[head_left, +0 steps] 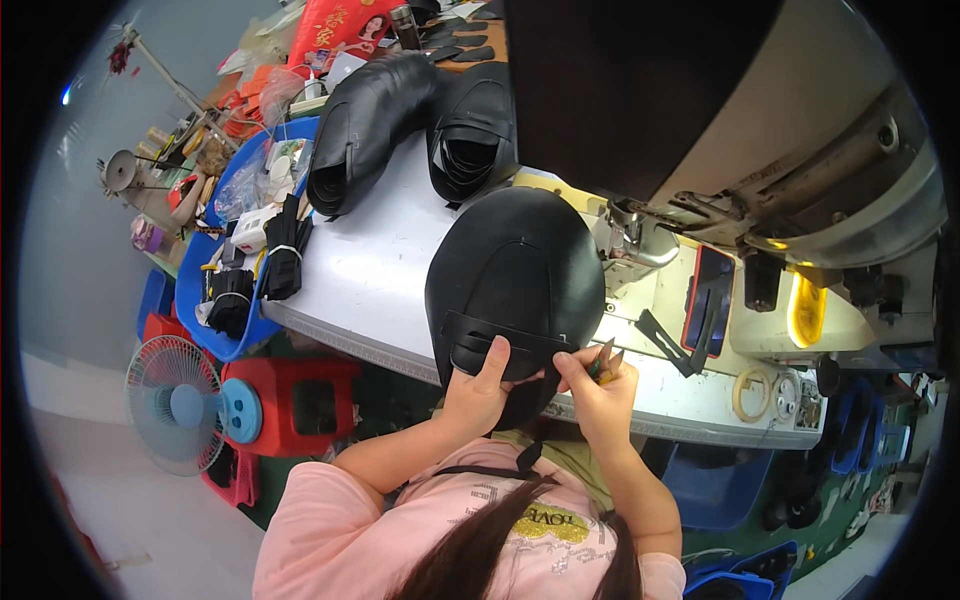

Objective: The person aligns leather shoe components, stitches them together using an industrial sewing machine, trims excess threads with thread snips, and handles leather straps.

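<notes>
A black leather shoe upper point(500, 262) lies at the table's front edge, beside the sewing machine. A black strap point(505, 333) runs across its opening. My left hand point(476, 398) grips the near part, thumb up on the leather by the strap and fingers hidden beneath. At the strap's right end, my right hand point(604, 400) pinches the edge between thumb and forefinger. The same hand also holds small thread snips point(606, 356), whose pointed metal tips stick up past the fingers; their handle is mostly hidden.
The sewing machine point(640, 235) overhangs the right side. Stacked black shoe uppers point(372, 115) stand at the back. A phone point(708, 300) and black strips point(668, 342) lie to the right. Leftward are a blue basin point(232, 345), a red stool point(300, 395) and a fan point(180, 405).
</notes>
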Available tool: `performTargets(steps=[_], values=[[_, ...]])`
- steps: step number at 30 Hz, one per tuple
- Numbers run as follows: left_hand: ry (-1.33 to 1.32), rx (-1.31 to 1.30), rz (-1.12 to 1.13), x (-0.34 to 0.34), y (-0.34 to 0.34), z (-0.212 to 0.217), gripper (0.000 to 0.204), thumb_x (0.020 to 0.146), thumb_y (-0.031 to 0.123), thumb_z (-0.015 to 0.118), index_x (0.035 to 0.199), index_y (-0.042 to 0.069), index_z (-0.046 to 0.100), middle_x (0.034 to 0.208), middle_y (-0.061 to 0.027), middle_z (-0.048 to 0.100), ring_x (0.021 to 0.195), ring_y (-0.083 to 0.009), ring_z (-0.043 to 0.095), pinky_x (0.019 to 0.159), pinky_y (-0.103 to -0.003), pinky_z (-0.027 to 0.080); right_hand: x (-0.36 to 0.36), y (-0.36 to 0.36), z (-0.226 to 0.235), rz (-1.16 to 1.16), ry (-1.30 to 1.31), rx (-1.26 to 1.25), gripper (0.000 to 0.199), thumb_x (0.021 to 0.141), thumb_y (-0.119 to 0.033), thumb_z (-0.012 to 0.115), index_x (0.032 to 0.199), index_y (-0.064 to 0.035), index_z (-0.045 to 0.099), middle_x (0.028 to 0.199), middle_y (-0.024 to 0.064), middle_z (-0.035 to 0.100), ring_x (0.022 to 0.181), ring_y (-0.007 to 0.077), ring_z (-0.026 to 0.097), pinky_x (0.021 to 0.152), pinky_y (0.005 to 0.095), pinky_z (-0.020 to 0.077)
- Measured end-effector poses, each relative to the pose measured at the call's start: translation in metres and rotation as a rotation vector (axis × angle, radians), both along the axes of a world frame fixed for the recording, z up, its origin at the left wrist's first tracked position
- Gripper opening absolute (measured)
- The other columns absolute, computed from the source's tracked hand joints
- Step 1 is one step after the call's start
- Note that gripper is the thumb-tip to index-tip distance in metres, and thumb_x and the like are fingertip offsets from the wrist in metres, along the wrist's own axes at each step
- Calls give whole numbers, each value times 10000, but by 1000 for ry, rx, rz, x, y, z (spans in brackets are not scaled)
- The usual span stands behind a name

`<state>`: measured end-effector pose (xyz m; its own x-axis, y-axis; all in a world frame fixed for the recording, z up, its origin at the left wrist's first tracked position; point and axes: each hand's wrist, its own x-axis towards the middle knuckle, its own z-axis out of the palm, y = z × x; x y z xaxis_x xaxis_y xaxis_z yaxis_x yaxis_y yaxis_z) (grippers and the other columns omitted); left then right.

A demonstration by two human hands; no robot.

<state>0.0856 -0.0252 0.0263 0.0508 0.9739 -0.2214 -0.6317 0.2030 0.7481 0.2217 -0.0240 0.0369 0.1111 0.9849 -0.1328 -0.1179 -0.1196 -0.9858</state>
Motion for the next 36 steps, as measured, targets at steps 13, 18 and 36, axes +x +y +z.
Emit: performTargets(steps=[13,18,36], values=[[-34,-56,17,2,1,2,280,869,136,511,1130,51,455,1024,-75,552,902,-176,575,721,-333,519,0,12,0,-143,-179,169,396,629,-87,762,934,-19,517,692,-29,456,595,15,368,484,151,286],[-65,-100,-37,2,0,2,320,851,133,541,1147,54,447,1041,-75,541,898,-180,570,712,-334,525,15,21,-9,171,311,-68,437,609,1,729,995,0,523,902,60,599,793,123,573,715,237,467],[215,56,-411,-28,-14,-9,179,830,96,548,993,27,529,998,-94,550,839,-176,570,675,-330,505,13,30,4,169,397,-108,405,630,68,679,1003,17,530,901,68,606,790,146,589,733,272,481]])
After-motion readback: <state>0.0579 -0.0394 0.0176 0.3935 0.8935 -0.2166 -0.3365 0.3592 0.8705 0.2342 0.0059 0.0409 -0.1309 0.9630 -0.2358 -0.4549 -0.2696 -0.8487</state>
